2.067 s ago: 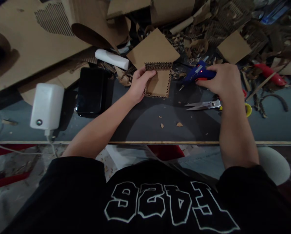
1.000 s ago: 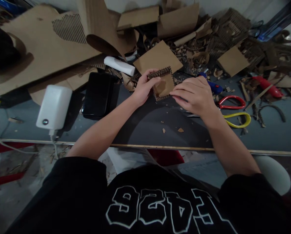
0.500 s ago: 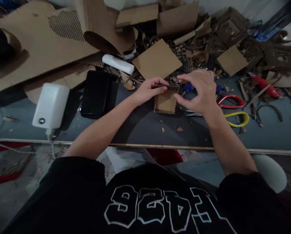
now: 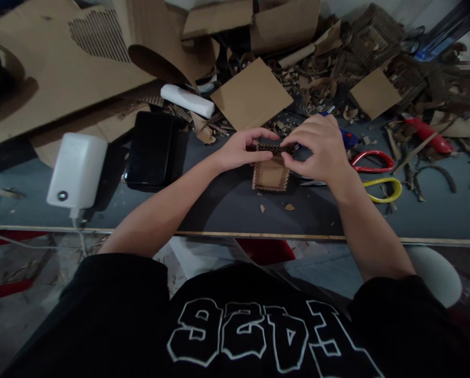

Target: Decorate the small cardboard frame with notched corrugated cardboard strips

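A small cardboard box (image 4: 271,175) with corrugated edges rests on the dark table in front of me. My left hand (image 4: 246,149) grips its far left part, thumb on the near side and fingers behind. At the far right corner, my right hand (image 4: 317,149) pinches the box's far corrugated edge between thumb and index finger. Scissors with one red handle (image 4: 372,161) and one yellow handle (image 4: 385,190) lie by my right wrist, their blades partly hidden. Behind that hand a blue tool (image 4: 348,138) shows in part.
A square cardboard sheet (image 4: 252,94) lies beyond my hands among scraps. To the left are a black case (image 4: 150,149), a white power bank (image 4: 77,170) with a cable, and a white roll (image 4: 187,100). A red-handled tool (image 4: 429,135) lies at the right.
My right thumb and fingers have closed onto the box's far edge, where they were apart before. The box has shifted slightly toward me and to the right.
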A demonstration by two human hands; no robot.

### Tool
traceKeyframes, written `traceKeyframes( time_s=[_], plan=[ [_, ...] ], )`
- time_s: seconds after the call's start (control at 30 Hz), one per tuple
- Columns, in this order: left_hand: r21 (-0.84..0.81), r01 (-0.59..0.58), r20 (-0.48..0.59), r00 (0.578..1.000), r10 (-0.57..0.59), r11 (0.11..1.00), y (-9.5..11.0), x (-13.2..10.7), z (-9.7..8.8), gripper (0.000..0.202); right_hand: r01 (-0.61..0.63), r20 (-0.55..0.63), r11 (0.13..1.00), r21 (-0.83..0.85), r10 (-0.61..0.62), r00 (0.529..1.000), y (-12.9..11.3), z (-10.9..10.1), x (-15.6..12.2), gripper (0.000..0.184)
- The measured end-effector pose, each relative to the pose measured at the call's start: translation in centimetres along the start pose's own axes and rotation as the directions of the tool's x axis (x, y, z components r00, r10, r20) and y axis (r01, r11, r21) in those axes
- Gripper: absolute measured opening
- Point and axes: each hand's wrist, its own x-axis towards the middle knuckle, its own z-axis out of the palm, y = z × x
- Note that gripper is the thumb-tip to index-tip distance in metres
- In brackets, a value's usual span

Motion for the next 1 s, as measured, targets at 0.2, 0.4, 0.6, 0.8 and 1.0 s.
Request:
traceKeyframes(
  time_s=[0.2, 0.4, 0.6, 0.8, 1.0],
  plan=[
    [-0.046, 0.039, 0.019, 0.999, -0.038, 0.998, -0.4, 0.0, -0.1, 0.060, -0.008, 0.006, 1.000, -0.010, 0.008, 1.000, 0.4, 0.2, 0.0, 0.012],
    [-0.097, 0.038, -0.023, 0.999, -0.040, 0.995, 0.0, 0.0, 0.2, 0.063, -0.008, 0.039, 0.998, -0.068, 0.011, 0.999, 0.4, -0.4, 0.0, 0.005],
    [-0.056, 0.038, -0.069, 0.997, -0.042, 0.998, -0.3, -0.1, 0.1, 0.054, 0.049, -0.004, 0.996, -0.080, -0.050, 0.999, 0.3, -0.5, 0.0, 0.009],
    [0.007, -0.027, -0.064, 0.998, 0.027, 1.000, -0.6, 0.0, -0.1, 0.049, 0.082, -0.050, 0.990, -0.117, -0.088, 0.995, 0.5, 0.2, 0.0, 0.011],
    [0.323, -0.120, -0.191, 0.963, 0.189, 0.939, -0.4, -1.0, 1.2, 0.029, 0.067, -0.039, 0.990, -0.126, -0.072, 0.997, 0.0, 0.5, 0.0, 0.014]
  ],
)
